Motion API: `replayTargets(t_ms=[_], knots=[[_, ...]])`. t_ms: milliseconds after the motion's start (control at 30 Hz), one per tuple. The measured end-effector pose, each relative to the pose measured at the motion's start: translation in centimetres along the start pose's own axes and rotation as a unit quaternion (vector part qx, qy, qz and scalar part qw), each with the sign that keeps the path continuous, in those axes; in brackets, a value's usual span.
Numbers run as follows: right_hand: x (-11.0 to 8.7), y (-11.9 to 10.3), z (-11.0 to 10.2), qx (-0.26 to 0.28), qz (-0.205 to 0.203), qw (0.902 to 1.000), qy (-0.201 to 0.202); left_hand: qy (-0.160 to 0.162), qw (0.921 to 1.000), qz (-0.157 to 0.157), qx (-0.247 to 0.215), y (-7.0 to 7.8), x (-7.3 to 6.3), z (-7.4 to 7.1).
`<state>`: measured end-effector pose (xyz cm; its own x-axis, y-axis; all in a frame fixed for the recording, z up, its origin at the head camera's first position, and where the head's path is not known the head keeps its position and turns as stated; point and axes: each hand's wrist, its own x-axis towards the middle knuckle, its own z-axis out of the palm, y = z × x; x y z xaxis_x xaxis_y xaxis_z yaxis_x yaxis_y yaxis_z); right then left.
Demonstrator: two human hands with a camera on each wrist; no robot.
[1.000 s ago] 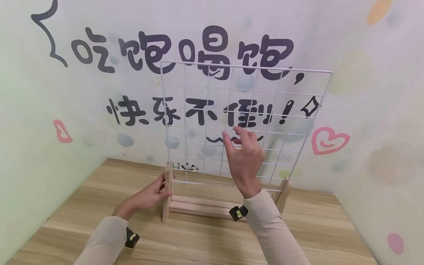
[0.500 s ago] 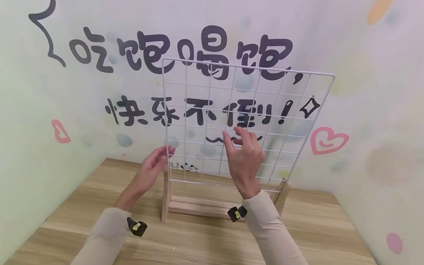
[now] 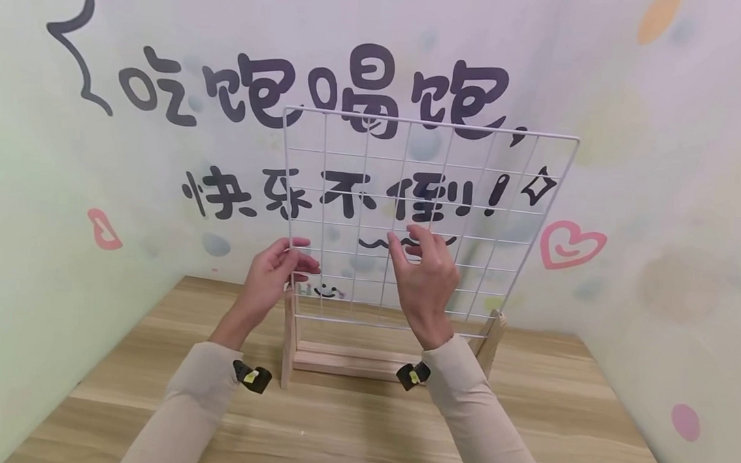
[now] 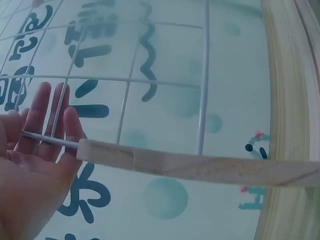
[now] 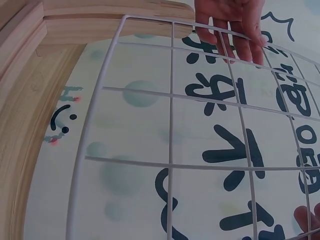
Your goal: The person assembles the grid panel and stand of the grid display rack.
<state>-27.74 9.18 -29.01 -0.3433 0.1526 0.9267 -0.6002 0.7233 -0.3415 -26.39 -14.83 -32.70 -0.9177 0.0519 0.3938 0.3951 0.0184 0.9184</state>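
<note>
A white wire grid panel [image 3: 431, 124] stands tilted between the left post [image 3: 289, 344] and right post [image 3: 496, 331] of a pale wooden stand, its lower rod above the crossbar [image 3: 347, 364]. My left hand [image 3: 266, 282] holds the panel's left edge just above the post, thumb in front and fingers behind; the left wrist view shows these fingers [image 4: 37, 117] through the mesh. With curled thumb and fingers, my right hand [image 3: 429, 281] holds the mesh right of its middle. Only the tips of the right fingers [image 5: 304, 217] show in the right wrist view.
The stand rests on a wood-grain table [image 3: 314, 434]. Close behind rises a pale wall [image 3: 654, 166] with dark painted characters and a pink heart [image 3: 572, 245]. Side walls flank the table on both sides.
My left hand has left the stand's left post and moved up to the panel's left edge. The panel's upper right corner has dropped slightly. My right hand has barely moved.
</note>
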Motion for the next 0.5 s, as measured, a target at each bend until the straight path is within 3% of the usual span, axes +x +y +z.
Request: replayTargets(t_ms=[167, 333, 500], knots=[[-0.2, 0.3, -0.1, 0.009, -0.007, 0.9999, -0.007, 0.033, 0.9984, -0.023, -0.04, -0.1, 0.0, 0.7], [-0.8, 1.0, -0.5, 0.028, -0.019, 0.999, -0.029, 0.064, 0.997, -0.013, -0.043, -0.2, 0.1, 1.4], [-0.8, 1.8, -1.5, 0.029, -0.041, 0.9971, -0.057, 0.072, 0.9967, -0.003, -0.036, -0.3, 0.1, 1.8]])
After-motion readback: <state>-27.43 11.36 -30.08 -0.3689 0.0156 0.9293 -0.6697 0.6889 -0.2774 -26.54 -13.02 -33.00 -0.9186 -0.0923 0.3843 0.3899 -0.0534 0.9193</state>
